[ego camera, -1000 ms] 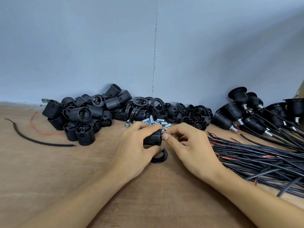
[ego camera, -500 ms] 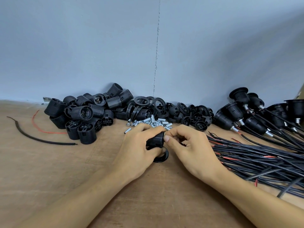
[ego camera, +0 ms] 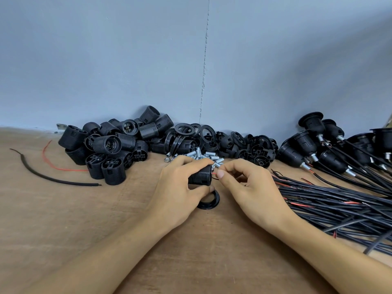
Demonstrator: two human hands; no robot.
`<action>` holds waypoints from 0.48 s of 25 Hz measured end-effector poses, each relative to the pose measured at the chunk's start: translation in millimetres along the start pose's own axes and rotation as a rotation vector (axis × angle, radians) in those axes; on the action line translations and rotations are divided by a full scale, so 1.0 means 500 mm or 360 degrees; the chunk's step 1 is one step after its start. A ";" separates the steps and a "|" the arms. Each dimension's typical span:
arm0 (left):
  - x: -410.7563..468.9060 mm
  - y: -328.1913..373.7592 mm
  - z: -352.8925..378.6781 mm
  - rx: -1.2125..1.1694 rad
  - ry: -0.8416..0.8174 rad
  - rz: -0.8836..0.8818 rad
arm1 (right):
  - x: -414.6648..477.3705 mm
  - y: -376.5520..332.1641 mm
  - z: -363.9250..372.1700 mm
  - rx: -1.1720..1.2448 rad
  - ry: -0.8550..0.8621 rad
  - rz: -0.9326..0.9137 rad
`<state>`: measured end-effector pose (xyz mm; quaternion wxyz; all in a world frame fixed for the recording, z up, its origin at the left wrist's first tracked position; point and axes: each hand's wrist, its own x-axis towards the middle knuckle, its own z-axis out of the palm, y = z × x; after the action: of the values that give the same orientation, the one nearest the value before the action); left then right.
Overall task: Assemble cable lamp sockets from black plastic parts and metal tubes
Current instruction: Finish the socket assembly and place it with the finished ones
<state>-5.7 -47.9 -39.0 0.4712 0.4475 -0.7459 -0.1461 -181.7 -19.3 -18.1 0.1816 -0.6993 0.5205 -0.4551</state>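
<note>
Socket [ego camera: 200, 176] — left hand [ego camera: 180, 192]; wire [ego camera: 214, 173] — right hand [ego camera: 252, 192]

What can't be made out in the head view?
Head view only:
- Socket: inside and near side, covered by the left grip holding it.
- Wires: thin; ends hidden inside the socket, rest behind the right grip pinching them.
- Ring: upper left part under the left thumb.
- Tubes: some behind both grips.
- Cables: cut off by the right edge.
</note>
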 end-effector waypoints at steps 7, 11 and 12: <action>-0.005 0.000 0.000 0.0021 -0.0038 -0.0013 | -0.001 -0.004 0.004 -0.0076 0.0017 -0.0018; -0.003 0.002 0.002 0.0024 -0.0058 -0.0025 | -0.003 -0.006 0.002 -0.0062 0.0017 -0.0030; -0.004 0.002 0.001 0.0031 -0.0066 -0.0020 | -0.003 -0.007 0.002 -0.0063 0.0015 -0.0037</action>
<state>-6.7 -46.0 -39.7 0.4504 0.4536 -0.7541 -0.1509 -178.9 -16.7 -16.9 0.1601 -0.7064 0.5222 -0.4501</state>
